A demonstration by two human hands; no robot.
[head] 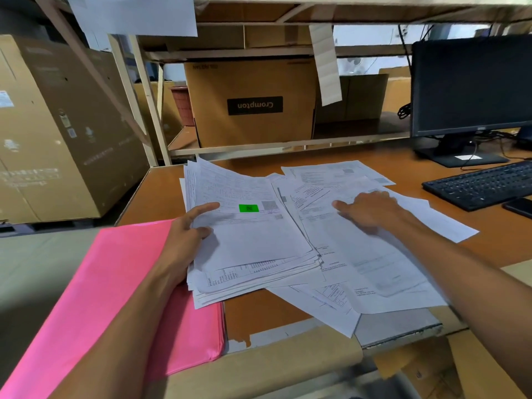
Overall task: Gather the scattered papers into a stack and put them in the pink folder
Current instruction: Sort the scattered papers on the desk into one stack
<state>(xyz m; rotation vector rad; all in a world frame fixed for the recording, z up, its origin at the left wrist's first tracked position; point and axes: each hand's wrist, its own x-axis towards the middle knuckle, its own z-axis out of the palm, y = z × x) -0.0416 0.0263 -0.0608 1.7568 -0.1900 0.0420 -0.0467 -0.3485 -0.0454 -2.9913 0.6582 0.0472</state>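
Paper like this is light, limp and slippery; sheets will fan out unless I pinch them at an edge. My left hand point(184, 226) grips the stack point(253, 246) by its left side, thumb on top, partly over the folder point(121, 277) at the desk's point(359, 156) front-left corner. My right hand point(371, 208) lies flat, fingers straight, on loose sheets point(388, 272) that overhang the front edge. I'd slide these, not lift them.

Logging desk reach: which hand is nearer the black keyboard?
Right. The right hand rests on loose sheets just left of the keyboard; the left hand grips the paper stack farther left, by the pink folder.
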